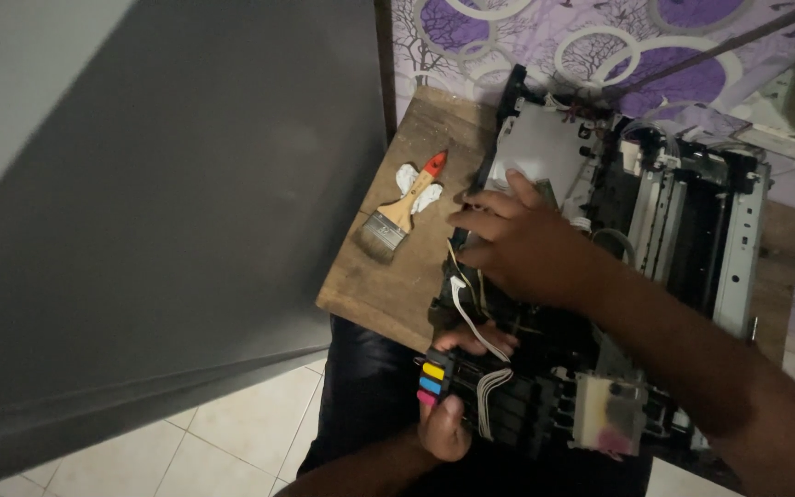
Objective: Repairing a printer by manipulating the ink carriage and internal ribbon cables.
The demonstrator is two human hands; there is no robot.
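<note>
In the head view, we see our left hand low in the frame, closed around the end of a black ink tank block. The thumb lies over the near edge and the fingers curl over the far edge, beside the yellow, blue and pink caps. The forearm comes up from the bottom edge, over our dark-clad lap.

Our right hand lies palm down on the opened printer, fingers loosely spread and pointing left, the tips near the grey metal plate. We cannot tell whether it grips anything beneath; it seems only to rest or press on the black frame. Its arm runs in from the lower right corner, across the printer's near side.

The printer has no cover. Its metal rails and bare mechanism show on the right, and a white ribbon cable and thin wires hang from its left side between our two hands. A stained, whitish cartridge unit with a pink blot sits by the tank block, just right of it. The printer stands on a small wooden desk, overhanging its near edge toward us.

To the left of the printer, on the desk, a paintbrush with a red-tipped wooden handle lies across a white wad. Pale tiles show below, and purple patterned cloth beyond.
</note>
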